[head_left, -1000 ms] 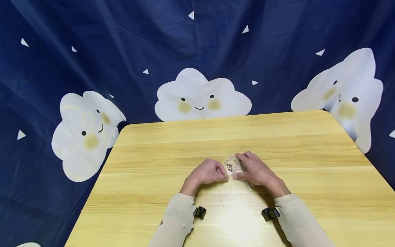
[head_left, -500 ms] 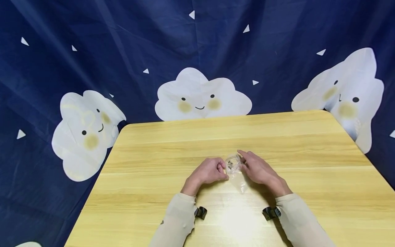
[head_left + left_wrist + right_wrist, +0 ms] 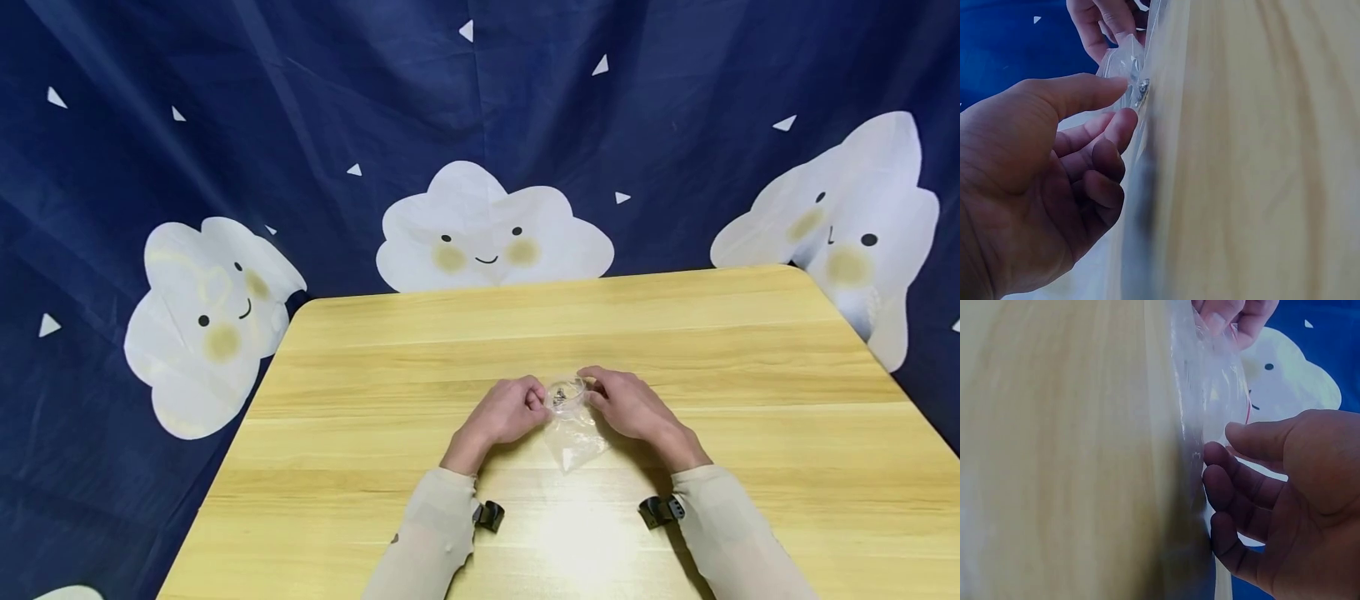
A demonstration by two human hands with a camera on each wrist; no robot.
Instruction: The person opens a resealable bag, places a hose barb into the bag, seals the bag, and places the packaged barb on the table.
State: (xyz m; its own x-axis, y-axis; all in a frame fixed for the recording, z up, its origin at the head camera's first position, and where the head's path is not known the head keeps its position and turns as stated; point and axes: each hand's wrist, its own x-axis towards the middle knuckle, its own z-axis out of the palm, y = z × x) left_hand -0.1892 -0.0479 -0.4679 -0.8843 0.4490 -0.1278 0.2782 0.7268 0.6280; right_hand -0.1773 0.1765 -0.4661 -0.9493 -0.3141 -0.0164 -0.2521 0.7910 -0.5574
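A clear zip bag (image 3: 576,442) lies on the table between both hands, its mouth spread into a rounded opening at the far side. Small dark metallic pieces (image 3: 559,397) show within that opening; their exact kind is too small to tell. The left hand (image 3: 508,410) pinches the bag's left edge between thumb and fingertips. On the opposite side, the right hand (image 3: 633,408) pinches the rim with thumb and index finger, the other fingers loosely bent. A red zip line (image 3: 1248,407) runs along the mouth in the right wrist view.
The light wooden table (image 3: 375,358) has its far edge near a dark blue curtain (image 3: 330,83) printed with white clouds. A black wrist camera (image 3: 489,516) is on the left forearm and another black camera (image 3: 660,512) on the right.
The right thumb has shifted from the bag's near side up to its rim. The bag's lower part has spread out toward the person, and its mouth looks rounder. The left hand has barely moved.
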